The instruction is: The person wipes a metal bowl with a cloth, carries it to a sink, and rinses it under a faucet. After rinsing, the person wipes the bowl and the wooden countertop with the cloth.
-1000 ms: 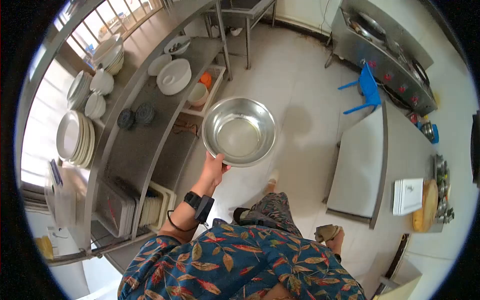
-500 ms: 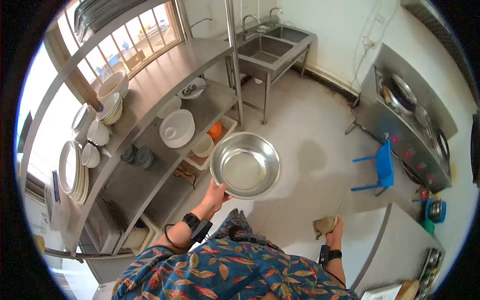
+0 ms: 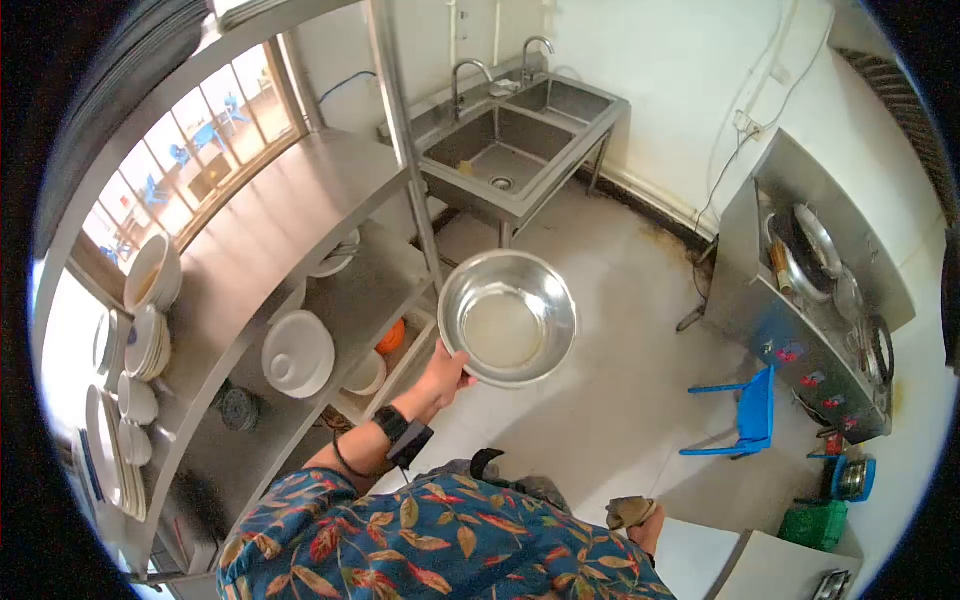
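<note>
My left hand [image 3: 443, 378] grips the lower left rim of a shiny steel basin [image 3: 508, 318], held out over the floor in front of me. Some pale liquid seems to lie at its bottom. Low at the right, my right hand [image 3: 648, 530] is closed around a brown, crumpled-looking item [image 3: 630, 512], which I cannot identify; the shirt hides part of the wrist. Both wrists wear dark bands.
Ahead stands a steel double sink [image 3: 515, 150]. Shelving [image 3: 270, 230] with bowls and plates curves along the left. At right are a blue chair [image 3: 752, 412], a stove [image 3: 810, 330] with pans, and a green basket [image 3: 812, 525].
The view has moved nearer to the sink. My left hand still holds the basin, now slightly further right in view. My right hand and its brown item sit lower, partly behind the shirt.
</note>
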Demonstrator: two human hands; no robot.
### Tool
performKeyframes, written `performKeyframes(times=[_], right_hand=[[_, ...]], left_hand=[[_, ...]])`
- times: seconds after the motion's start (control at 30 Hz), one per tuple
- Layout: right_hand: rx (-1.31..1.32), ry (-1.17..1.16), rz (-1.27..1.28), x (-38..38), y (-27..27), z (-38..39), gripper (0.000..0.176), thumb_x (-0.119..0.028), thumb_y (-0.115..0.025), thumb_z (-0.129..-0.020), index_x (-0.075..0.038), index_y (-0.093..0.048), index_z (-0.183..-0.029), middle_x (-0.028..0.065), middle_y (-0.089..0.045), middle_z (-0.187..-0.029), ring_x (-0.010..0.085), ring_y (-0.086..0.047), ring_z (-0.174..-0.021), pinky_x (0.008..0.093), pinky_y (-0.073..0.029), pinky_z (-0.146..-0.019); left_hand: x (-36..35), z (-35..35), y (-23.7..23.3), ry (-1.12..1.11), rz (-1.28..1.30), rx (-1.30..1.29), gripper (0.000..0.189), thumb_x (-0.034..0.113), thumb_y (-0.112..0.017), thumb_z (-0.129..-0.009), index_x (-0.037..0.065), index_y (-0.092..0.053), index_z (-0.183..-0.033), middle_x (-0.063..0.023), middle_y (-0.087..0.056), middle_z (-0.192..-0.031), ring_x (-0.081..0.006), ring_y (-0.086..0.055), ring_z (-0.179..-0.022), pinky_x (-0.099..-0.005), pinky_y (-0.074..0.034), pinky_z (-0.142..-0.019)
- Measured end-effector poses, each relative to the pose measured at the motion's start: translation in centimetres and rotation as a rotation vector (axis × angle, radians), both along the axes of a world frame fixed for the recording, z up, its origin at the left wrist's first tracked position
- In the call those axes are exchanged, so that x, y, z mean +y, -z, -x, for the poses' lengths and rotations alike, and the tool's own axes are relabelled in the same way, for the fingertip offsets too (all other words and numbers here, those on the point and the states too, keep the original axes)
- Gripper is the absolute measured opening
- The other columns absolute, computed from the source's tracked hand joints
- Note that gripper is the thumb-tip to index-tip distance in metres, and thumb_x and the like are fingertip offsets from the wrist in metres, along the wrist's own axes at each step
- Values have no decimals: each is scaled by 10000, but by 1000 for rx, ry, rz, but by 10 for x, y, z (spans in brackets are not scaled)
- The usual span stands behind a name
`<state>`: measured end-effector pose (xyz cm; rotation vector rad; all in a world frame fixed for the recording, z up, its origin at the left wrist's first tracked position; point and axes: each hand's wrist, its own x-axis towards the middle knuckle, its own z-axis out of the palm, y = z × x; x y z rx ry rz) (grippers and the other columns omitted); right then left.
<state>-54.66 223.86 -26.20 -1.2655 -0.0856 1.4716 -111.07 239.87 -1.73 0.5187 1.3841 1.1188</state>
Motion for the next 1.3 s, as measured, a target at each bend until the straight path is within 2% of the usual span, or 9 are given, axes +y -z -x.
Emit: performKeyframes(times=[0.07,0.13,0.2,0.27,0.4,0.47,0.5,0.73,1.3], right_hand=[[-818,-254,-83,2,0,-7,263,-313,-424,-935,-106,-530,-811,50,-586,-862,220,-609,-760,347,-520,-642],[-838,-202,-35,30,-10,-10,285,-329,-418,-939,-89,-531,-835,57,-589,-868,226,-610,-761,349,-521,-642],[-54,156,141,76,-27,-13,312,-343,-412,-947,-68,-545,-887,71,-596,-884,233,-610,-764,353,-520,-642],[-1106,-370,-142,120,-48,-25,330,-357,-394,-965,-67,-550,-946,82,-602,-903,230,-613,-772,356,-525,-644],[-252,-309,10,259,51,-110,361,-373,-373,-983,-57,-547,-989,96,-613,-948,220,-624,-822,357,-542,-691],[-23,-219,-93,325,33,-114,395,-399,-408,-973,-41,-566,-1027,100,-624,-1001,231,-630,-876,375,-545,-757],[-342,-329,-167,362,30,-121,397,-398,-421,-971,-39,-568,-1056,102,-626,-1023,234,-628,-900,383,-542,-780],[-105,-305,-100,589,-160,-23,455,-462,-504,-928,-59,-586,-1124,89,-636,-1100,265,-614,-1018,434,-519,-888],[-156,-403,-208,874,-234,166,456,-291,-573,-892,-32,-518,-1263,114,-603,-1179,257,-604,-1057,396,-509,-889]], left_hand=[[48,-6,-11,-56,-46,15,490,75,-465,-902,174,-277,-1343,-53,-503,-1131,-150,-560,-811,-285,-531,-591],[98,-6,2,-89,-64,-45,479,85,-469,-905,176,-284,-1337,-48,-504,-1133,-147,-553,-833,-281,-528,-594],[147,-6,12,-120,-84,-89,460,95,-472,-910,178,-294,-1326,-42,-504,-1129,-143,-545,-846,-279,-526,-595],[184,-9,20,-143,-91,-114,434,106,-474,-916,179,-307,-1310,-36,-503,-1119,-138,-535,-852,-278,-524,-594],[247,-23,9,-289,-23,-73,391,112,-471,-924,180,-324,-1280,-31,-502,-1096,-132,-527,-822,-278,-521,-584],[273,-31,0,-364,-9,-94,377,108,-469,-924,178,-328,-1267,-29,-502,-1085,-130,-525,-803,-276,-519,-577],[285,-34,-5,-396,-17,-107,375,107,-469,-923,174,-328,-1264,-31,-502,-1087,-131,-526,-802,-277,-518,-582],[368,-21,-20,-579,-58,-54,359,96,-464,-917,144,-327,-1246,-52,-512,-1078,-144,-545,-764,-279,-511,-576],[589,95,22,-634,17,-33,346,132,-477,-935,149,-321,-1243,-61,-525,-1036,-153,-549,-781,-293,-514,-584]])
